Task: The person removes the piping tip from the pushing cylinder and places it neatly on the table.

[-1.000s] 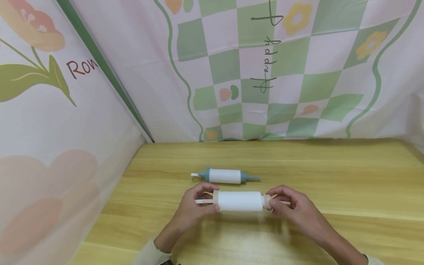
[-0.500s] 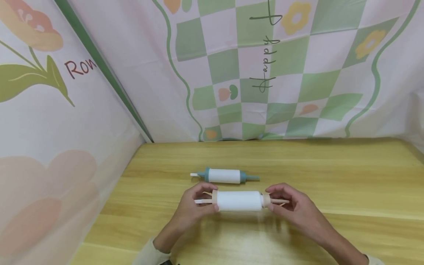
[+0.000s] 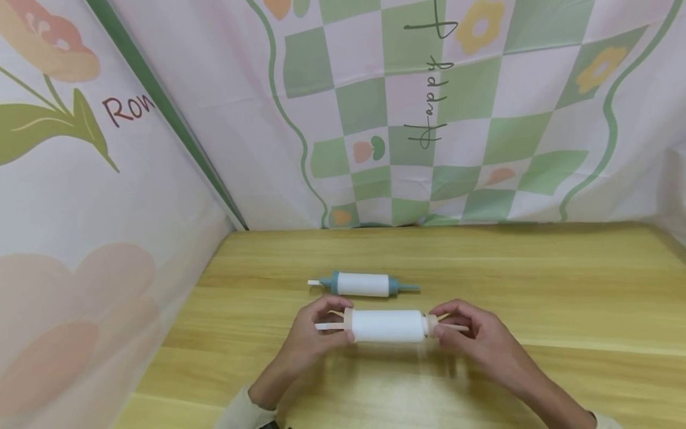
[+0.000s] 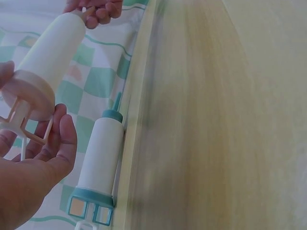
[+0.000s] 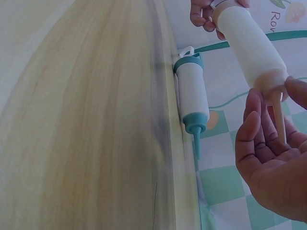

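One high view, two low sideways ones
The head view looks forward and down from above the desk [image 3: 563, 286], taking in the checkered curtain [image 3: 466, 143] behind; each wrist view, nearer, faces that curtain low over the desk from close beside the left grip [image 3: 308, 336] or right grip [image 3: 485, 339], rolled so the desk fills the left wrist view's right side and the other's left. All share the peach-ended bottle [image 3: 387, 326] and teal-ended bottle [image 3: 363, 285].

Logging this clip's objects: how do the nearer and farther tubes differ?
The nearer tube is beige-ended; the farther tube is teal-ended. The left hand and right hand hold the nearer tube; the farther tube lies on the table. Both are white-bodied and slim-nozzled.
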Motion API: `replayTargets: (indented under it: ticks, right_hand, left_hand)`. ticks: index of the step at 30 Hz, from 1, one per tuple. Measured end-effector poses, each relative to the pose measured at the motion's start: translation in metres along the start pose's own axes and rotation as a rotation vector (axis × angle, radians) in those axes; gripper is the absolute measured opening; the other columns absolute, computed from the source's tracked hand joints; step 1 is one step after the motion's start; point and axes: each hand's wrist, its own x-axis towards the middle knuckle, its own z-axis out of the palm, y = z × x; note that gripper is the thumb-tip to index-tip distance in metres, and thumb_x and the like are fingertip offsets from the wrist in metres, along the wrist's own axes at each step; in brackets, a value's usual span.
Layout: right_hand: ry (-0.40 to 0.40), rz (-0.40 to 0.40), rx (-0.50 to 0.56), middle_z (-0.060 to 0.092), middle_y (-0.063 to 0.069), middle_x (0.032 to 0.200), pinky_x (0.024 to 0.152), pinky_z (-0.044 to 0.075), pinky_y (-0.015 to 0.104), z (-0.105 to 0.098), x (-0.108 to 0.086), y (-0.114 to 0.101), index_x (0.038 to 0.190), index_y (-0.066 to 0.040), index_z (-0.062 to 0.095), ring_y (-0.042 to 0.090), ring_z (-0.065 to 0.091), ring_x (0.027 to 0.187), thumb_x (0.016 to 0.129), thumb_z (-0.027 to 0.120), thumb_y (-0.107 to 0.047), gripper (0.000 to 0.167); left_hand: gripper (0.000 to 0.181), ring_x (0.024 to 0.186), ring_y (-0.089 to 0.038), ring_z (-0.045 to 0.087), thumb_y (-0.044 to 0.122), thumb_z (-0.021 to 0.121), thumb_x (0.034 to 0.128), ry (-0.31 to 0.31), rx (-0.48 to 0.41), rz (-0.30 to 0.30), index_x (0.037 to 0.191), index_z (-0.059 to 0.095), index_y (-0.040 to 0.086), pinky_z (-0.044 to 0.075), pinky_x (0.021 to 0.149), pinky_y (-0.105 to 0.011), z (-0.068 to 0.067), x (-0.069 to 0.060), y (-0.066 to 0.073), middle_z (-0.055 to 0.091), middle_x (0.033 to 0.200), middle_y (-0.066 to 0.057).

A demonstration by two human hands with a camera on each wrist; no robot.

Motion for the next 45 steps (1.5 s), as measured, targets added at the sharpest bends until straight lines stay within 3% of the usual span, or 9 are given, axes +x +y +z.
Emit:
replayTargets:
  ticks: [8,21,31,45]
  right_hand:
    - [0.035,-0.090,-0.062,0.069,0.013,0.107,0.074,0.058,0.031,-0.001,0.000,0.002,0.118,-0.001,0.061,0.015,0.068,0.098,0.094,0.068,-0.004,0.024]
    - [0.057,-0.058,-0.067,0.068,0.015,0.104,0.072,0.059,0.032,-0.003,-0.001,-0.001,0.116,0.000,0.061,0.020,0.069,0.089,0.095,0.068,-0.008,0.023]
    - [0.060,-0.076,-0.077,0.068,0.012,0.097,0.070,0.058,0.030,-0.005,-0.001,0.001,0.116,-0.001,0.061,0.023,0.067,0.083,0.096,0.068,-0.008,0.022]
    - [0.060,-0.031,-0.088,0.066,0.014,0.100,0.071,0.057,0.031,-0.005,-0.004,0.000,0.117,-0.001,0.060,0.025,0.066,0.086,0.096,0.068,-0.011,0.025]
  left_hand:
    - [0.043,0.101,-0.035,0.063,0.008,0.077,0.0807,0.017,0.012,-0.014,0.120,0.063,0.000,0.057,0.085,-0.040,0.000,0.001,0.001,0.062,0.117,-0.015]
    - [0.042,0.101,-0.038,0.062,0.007,0.078,0.0809,0.004,0.012,0.011,0.120,0.062,0.001,0.057,0.085,-0.040,0.000,0.002,0.005,0.062,0.114,-0.015]
    - [0.047,0.104,-0.032,0.060,0.002,0.078,0.0793,0.016,-0.022,0.011,0.122,0.058,-0.005,0.057,0.086,-0.042,-0.002,-0.001,0.002,0.059,0.120,-0.016]
    - [0.047,0.111,-0.035,0.056,0.004,0.076,0.0843,0.013,0.050,0.022,0.125,0.055,-0.005,0.055,0.090,-0.041,-0.021,-0.009,0.001,0.062,0.120,-0.018]
